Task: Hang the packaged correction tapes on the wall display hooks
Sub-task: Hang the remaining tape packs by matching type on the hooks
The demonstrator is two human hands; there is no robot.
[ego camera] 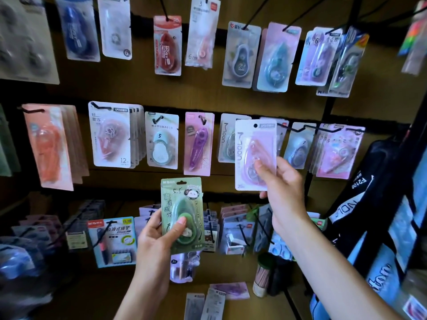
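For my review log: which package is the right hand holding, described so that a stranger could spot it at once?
Start at the middle row of the brown wall display, then move right of centre. There the right hand pinches the lower right corner of a pale pink "Moon" correction tape card, raised in front of the hanging packages. Unlike its neighbours, no hook passes through its round hanging hole.

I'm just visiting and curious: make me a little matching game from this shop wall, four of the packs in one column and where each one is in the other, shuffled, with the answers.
Things:
1. green pack
2. pink Moon pack
3. red MOSY pack
4. purple pen-shaped pack

Places:
A. hanging on a top-row hook
B. held in the right hand
C. hanging on a middle-row hook
D. held in the left hand

Pairs: 1-D, 2-B, 3-A, 4-C
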